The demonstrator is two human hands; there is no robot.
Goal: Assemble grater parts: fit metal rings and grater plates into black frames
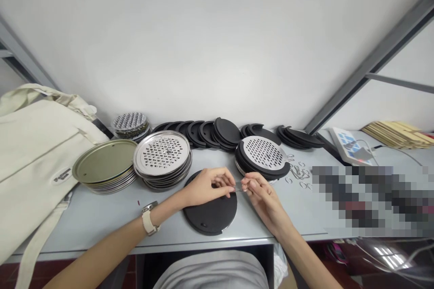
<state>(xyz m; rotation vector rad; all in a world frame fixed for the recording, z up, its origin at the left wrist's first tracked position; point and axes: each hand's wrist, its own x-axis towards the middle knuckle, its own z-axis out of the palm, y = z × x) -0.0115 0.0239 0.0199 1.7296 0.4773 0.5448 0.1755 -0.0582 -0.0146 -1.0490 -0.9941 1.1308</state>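
Note:
My left hand and my right hand meet above a round black disc with a small slot near its front edge. Between my fingertips is a small shiny metal ring, pinched from both sides; its exact shape is hard to make out. Just behind my right hand stands a stack of black round holders topped by a perforated metal grater disc. To the right of that stack lie several loose metal rings.
Left of the disc are a stack of silver grater discs and a stack of olive-green round plates. Black round parts lean along the wall. A cream bag covers the left side; yellowish flat pieces lie far right.

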